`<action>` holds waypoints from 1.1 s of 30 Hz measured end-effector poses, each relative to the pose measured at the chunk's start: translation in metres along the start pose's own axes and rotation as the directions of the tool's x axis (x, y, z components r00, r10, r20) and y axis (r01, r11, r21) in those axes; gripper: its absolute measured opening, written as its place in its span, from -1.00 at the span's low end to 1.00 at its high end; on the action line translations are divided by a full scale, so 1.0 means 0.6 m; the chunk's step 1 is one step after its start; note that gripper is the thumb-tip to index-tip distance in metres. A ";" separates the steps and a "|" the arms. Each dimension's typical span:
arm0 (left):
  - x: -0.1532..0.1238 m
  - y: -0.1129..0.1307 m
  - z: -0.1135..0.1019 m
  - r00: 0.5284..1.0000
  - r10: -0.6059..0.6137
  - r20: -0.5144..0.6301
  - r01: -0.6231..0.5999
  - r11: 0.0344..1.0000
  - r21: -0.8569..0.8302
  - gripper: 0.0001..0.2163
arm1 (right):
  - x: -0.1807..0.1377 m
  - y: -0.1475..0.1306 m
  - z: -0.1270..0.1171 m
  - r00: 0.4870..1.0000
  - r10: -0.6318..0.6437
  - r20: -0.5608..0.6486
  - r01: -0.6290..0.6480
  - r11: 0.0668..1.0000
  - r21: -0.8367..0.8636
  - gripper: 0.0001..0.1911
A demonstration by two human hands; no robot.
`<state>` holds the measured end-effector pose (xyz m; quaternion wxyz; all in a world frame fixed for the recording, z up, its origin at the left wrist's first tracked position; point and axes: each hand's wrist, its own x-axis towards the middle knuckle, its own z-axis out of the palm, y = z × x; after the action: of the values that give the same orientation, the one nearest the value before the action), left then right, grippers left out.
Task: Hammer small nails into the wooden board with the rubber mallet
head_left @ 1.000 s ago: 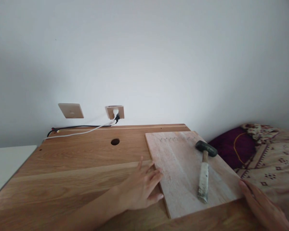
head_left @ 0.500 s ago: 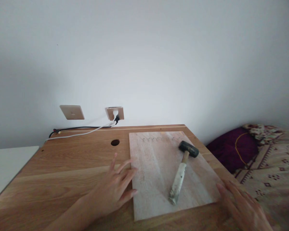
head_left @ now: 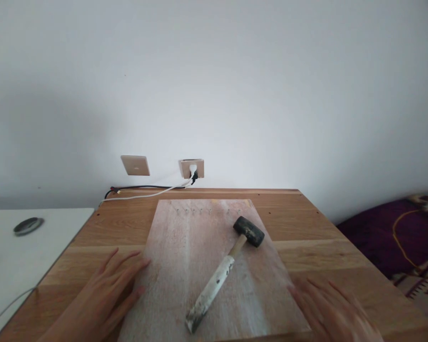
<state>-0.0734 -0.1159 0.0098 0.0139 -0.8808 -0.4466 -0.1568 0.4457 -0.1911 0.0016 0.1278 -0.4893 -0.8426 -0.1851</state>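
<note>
A pale, whitewashed wooden board (head_left: 171,266) lies flat on the wooden table. On it rests a rubber mallet (head_left: 214,284), black head toward the far right and white-painted handle toward me. Several small nails (head_left: 193,212) stand in a row along the board's far edge. My left hand (head_left: 109,289) is at the board's left edge, fingers spread, fingertips touching the edge. At the right edge is my right hand (head_left: 330,308), slightly blurred, its fingers stretched out over the table and nothing held.
The wooden table (head_left: 306,251) reaches the white wall. A wall socket (head_left: 198,169) has plugs in it, with a white cable (head_left: 139,196) and a black one trailing left. A white surface (head_left: 57,247) with a dark round object (head_left: 28,225) is at left; purple cloth (head_left: 374,232) at right.
The board has moved left across the table with the mallet on it, turning slightly. Both hands moved left along with it. The head view has shifted too.
</note>
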 end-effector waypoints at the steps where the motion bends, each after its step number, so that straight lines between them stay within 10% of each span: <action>1: 0.014 -0.001 0.002 1.000 -0.021 0.014 0.022 0.999 -0.024 -0.62 | 0.027 0.009 -0.004 0.994 0.113 0.010 -0.113 0.992 0.051 -0.65; 4: 0.086 -0.015 0.017 0.995 -0.087 0.051 0.092 0.991 -0.098 -0.70 | 0.144 0.032 -0.007 0.911 0.397 0.111 -0.412 0.890 0.194 -0.61; 10: 0.258 -0.062 0.063 0.991 -0.132 -0.010 0.123 0.948 -0.293 -0.69 | 0.378 0.050 0.042 0.891 0.305 0.336 -0.404 0.871 0.280 -0.72; 21: 0.305 -0.066 0.084 0.992 -0.127 -0.030 0.094 0.856 -0.509 -0.86 | 0.428 0.048 0.118 0.804 0.288 0.520 -0.513 0.778 0.362 -0.67; 26: 0.315 -0.066 0.085 0.852 -0.518 0.073 0.294 0.358 -0.886 -0.75 | 0.420 0.062 0.107 0.837 0.375 0.399 -0.547 0.609 0.574 -0.69; 29: 0.317 -0.064 0.088 0.814 -0.522 0.254 0.340 0.074 -0.938 -0.69 | 0.415 0.068 0.114 0.825 0.389 0.410 -0.565 0.531 0.632 -0.66; 31: 0.316 -0.058 0.086 0.835 -0.486 0.257 0.406 0.230 -0.885 -0.69 | 0.416 0.068 0.124 0.807 0.359 0.470 -0.591 0.525 0.613 -0.68; 33: 0.315 -0.049 0.081 0.885 -0.424 0.193 0.430 0.582 -0.691 -0.70 | 0.421 0.063 0.135 0.784 0.320 0.531 -0.609 0.563 0.559 -0.64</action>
<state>0.0205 0.0574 0.0148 -0.3697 -0.6820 -0.5475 -0.3136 0.3521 0.0578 0.0361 0.1885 -0.6351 -0.6910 0.2892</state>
